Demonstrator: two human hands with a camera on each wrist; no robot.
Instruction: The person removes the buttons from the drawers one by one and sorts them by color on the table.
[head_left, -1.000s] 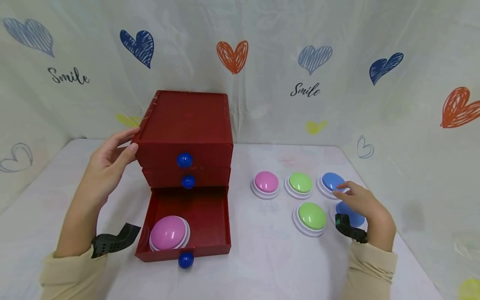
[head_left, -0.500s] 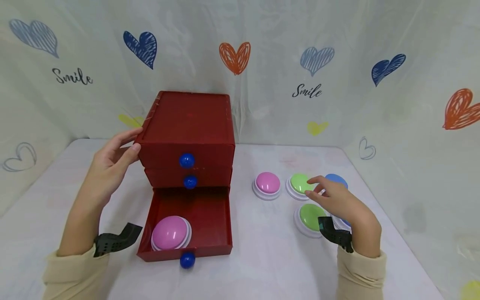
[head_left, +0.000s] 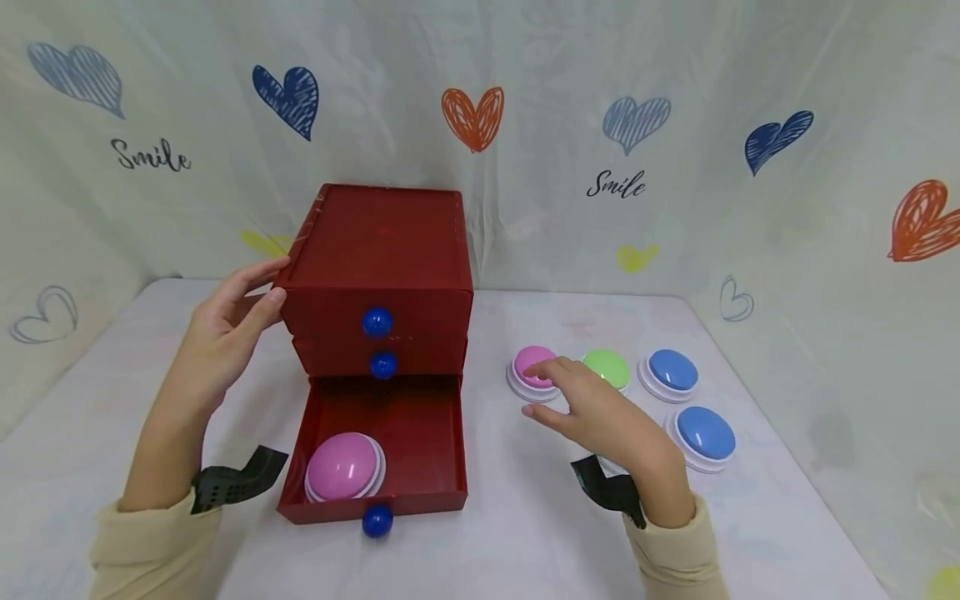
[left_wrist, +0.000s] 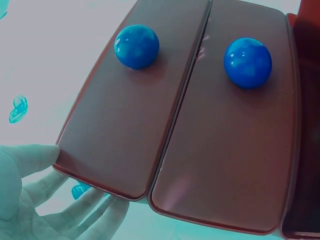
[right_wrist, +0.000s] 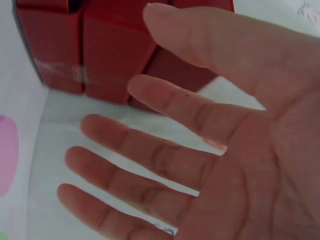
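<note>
A red drawer cabinet (head_left: 382,237) with blue knobs stands left of centre, its bottom drawer (head_left: 423,437) pulled out. In that drawer's left part lies a pink dome button (head_left: 341,467) on a white base. My left hand (head_left: 221,329) touches the cabinet's upper left front corner, thumb at the front edge and fingers along the side. With fingers spread and nothing in the palm, my right hand (head_left: 600,408) hovers by a second pink dome button (head_left: 531,358) on the table. The fingertips overlap it in the head view; contact cannot be told.
A green dome button (head_left: 609,365) sits partly behind my right hand; another lies mostly hidden beneath the wrist. Two blue dome buttons, one farther back (head_left: 672,369) and one nearer (head_left: 705,432), lie to the right. A patterned curtain (head_left: 540,142) closes off the table's back.
My right hand has swept left from the blue buttons, past the green ones, to the pink one on the table. The left hand stays at the cabinet's corner. The view has shifted slightly.
</note>
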